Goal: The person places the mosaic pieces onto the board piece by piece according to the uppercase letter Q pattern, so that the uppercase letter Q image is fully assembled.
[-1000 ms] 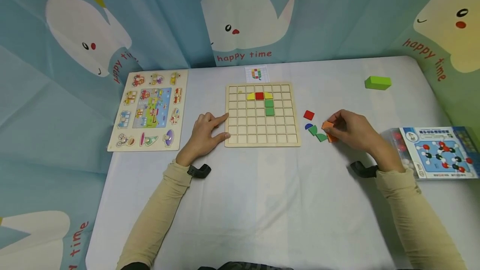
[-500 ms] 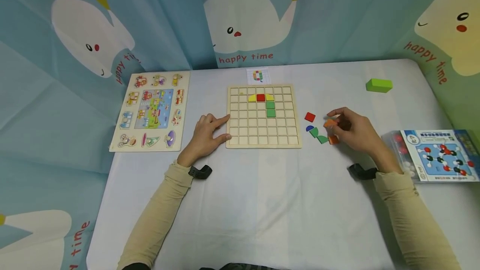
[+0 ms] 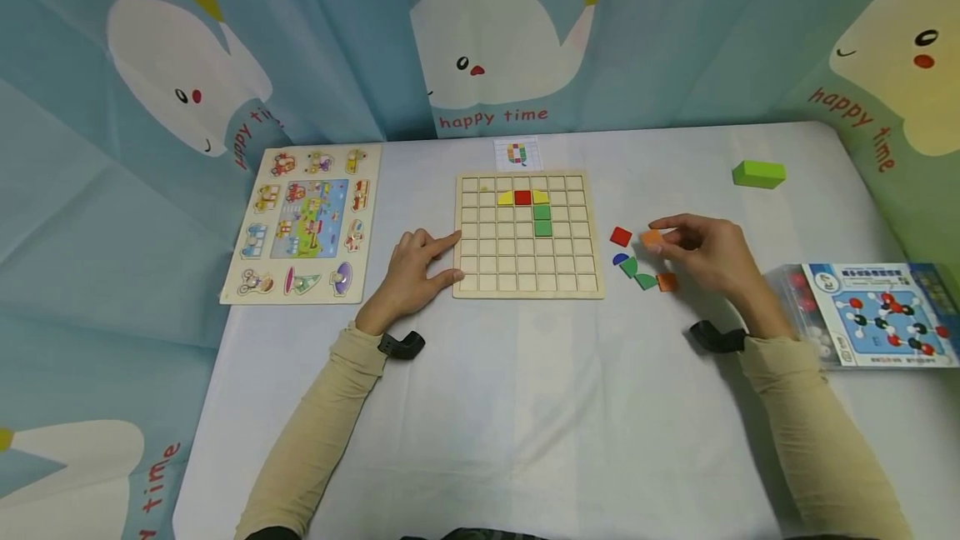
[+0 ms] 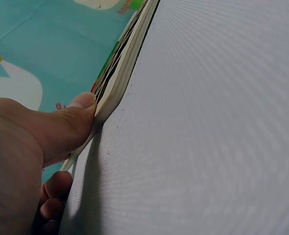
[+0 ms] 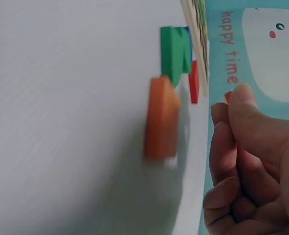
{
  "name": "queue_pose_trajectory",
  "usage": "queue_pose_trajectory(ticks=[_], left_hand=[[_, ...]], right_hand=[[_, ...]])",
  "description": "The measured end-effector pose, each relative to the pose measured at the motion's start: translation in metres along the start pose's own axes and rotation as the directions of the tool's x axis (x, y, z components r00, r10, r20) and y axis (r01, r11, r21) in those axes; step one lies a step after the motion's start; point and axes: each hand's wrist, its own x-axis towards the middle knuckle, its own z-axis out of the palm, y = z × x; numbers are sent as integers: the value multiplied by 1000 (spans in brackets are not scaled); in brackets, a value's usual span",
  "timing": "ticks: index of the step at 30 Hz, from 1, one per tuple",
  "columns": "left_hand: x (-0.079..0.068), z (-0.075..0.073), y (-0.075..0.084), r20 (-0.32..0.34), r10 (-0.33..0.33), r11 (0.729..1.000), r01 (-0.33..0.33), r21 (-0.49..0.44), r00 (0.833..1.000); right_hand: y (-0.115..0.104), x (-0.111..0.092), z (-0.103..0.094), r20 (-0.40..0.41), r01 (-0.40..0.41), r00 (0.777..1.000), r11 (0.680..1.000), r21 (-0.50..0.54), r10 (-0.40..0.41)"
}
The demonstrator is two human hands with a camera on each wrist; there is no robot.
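A wooden grid board (image 3: pixel 498 253) lies mid-table, with yellow, red and green pieces in several upper cells. My left hand (image 3: pixel 409 275) touches its left edge, thumb and index finger stretched out; in the left wrist view the thumb presses the board's side. To the right of the board, my right hand (image 3: pixel 708 253) pinches an orange tile (image 3: pixel 651 237) between thumb and index finger, above the table. Near it lie a red square (image 3: pixel 621 237), a blue piece (image 3: pixel 619 258), two green pieces (image 3: pixel 645 282) and another orange piece (image 3: pixel 667 282).
Behind the board lies a small pattern card (image 3: pixel 517 154). A picture puzzle board (image 3: pixel 300 223) is at the left. A light green block (image 3: pixel 759 174) stands at the back right, and a box with molecule pictures (image 3: pixel 877 315) beside the right wrist.
My right hand has lifted the orange tile off the loose pieces and moved it slightly left, uncovering the other orange piece. The left hand stays at the board's edge.
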Motion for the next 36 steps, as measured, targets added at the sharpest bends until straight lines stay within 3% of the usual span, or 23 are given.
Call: queue_pose_trajectory(ticks=[7,12,16,20,28,36], left_hand=[[-1,1,0,5,-5,1000,5,-4,1000],[-1,1,-1,0,6,1000,-6,1,1000],[0,0,0,3,12,1000,-12,3,1000],[0,0,0,7,10,1000,-10,-4,1000],[-1,-1,-1,6,18,1000,-18,-4,1000],[0,-1,-3,3,13,1000,-13,7,1000]], right_hand=[[-16,12,10,-23,41,999,997,67,-39],[-29,21,20,-2,86,996,990,114,-86],[-40,30,28,31,74,996,986,146,-79],[-50,39,39,49,69,996,985,159,-78],[-62,54,58,23,145,988,973,182,-151],[-78,69,74,59,174,980,961,215,-191]])
